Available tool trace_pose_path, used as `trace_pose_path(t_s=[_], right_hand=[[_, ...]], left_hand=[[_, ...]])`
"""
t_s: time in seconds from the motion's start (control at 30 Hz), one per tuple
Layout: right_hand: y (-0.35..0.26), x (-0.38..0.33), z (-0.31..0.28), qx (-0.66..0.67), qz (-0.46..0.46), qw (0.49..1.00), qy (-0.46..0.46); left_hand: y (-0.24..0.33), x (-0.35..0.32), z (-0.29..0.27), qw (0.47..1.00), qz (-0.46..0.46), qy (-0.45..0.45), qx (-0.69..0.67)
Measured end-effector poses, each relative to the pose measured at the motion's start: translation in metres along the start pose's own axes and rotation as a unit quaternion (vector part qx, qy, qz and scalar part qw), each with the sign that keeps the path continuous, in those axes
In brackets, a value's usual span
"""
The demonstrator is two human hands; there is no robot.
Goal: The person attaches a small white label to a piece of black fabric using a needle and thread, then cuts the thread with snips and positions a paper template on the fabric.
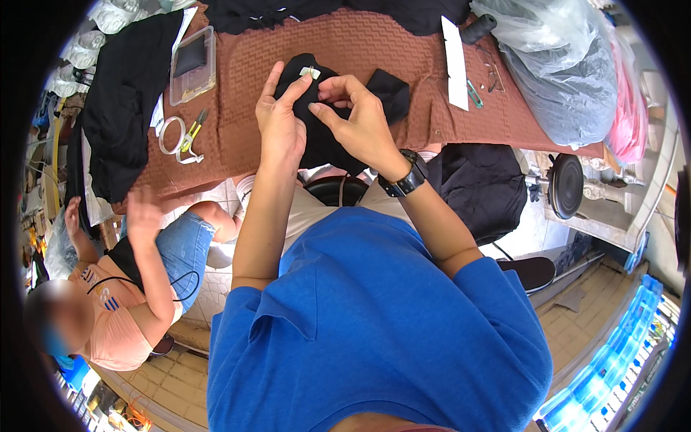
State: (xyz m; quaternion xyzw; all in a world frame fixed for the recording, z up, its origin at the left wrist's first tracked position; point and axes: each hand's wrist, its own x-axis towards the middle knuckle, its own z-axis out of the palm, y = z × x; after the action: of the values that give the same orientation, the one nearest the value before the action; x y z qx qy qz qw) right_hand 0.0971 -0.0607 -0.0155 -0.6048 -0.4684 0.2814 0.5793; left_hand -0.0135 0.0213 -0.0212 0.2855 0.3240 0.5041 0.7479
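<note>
Holding a black garment (327, 129) over the brown-covered table (245, 86), both hands work at the picture's upper centre. Left hand (279, 122) grips the cloth from the nine o'clock side, its index finger and thumb pinched together on the fabric just below a small white label (310, 72). Right hand (356, 119) sits at three o'clock of the left one, fingertips closed on the same fold of cloth; a black wristwatch (404, 178) is on that wrist. The garment lies partly on the table edge, hanging down toward six o'clock between the forearms.

At nine o'clock of the hands, well apart, lie yellow-handled snips (193, 131) beside a coiled white tape (171, 135). A clear plastic box (193, 63) stands at eleven o'clock. A white paper strip (454, 61) lies at two o'clock, with a large clear bag of cloth (554, 72) beyond it. Another person in a pink shirt (119, 324) sits at eight o'clock, one hand raised.
</note>
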Motion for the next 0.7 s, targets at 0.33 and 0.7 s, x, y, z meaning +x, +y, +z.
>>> trace_pose_path(t_s=[0.33,0.7], right_hand=[[0.011,0.000,-0.004,0.090,0.087,0.992,-0.012],[-0.008,-0.024,0.000,0.170,0.084,0.978,-0.086]], left_hand=[[-0.001,0.002,-0.004,1.000,-0.007,0.016,-0.011],[-0.015,0.003,0.002,0.977,0.171,0.034,0.119]])
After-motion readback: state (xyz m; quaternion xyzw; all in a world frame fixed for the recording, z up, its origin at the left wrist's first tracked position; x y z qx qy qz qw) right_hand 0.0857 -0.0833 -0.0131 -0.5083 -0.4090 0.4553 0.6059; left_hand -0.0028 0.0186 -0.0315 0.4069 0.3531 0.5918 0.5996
